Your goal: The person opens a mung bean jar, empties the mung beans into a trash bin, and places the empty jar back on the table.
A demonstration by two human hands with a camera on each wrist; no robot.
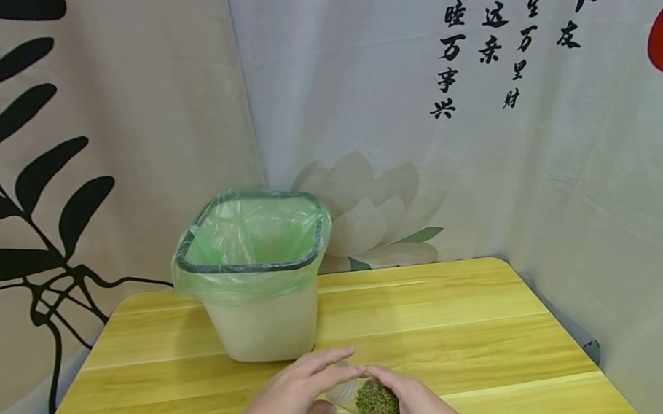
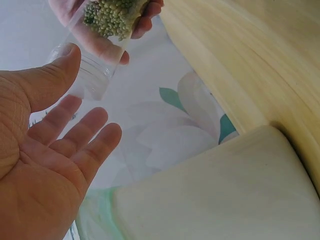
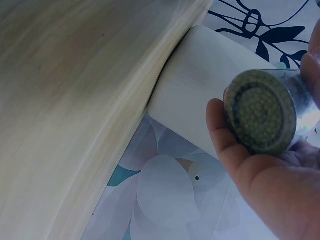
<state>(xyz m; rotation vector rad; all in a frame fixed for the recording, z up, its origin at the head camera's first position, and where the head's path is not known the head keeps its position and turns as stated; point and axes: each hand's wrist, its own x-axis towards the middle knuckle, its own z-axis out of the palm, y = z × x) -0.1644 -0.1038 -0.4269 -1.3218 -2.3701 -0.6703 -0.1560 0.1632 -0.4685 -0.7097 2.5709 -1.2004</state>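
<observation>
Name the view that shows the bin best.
Head view: the bin stands almost whole, green liner included. Left wrist shows its side and some liner; right wrist, its side partly behind the jar.

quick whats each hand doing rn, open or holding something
Left hand: open, fingers extended by one end of the clear jar of small green beans; contact can't be told.
Right hand: closed around that jar.

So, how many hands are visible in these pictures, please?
2: the right hand holds the jar above the table; the left hand is at the jar's clear end.
</observation>
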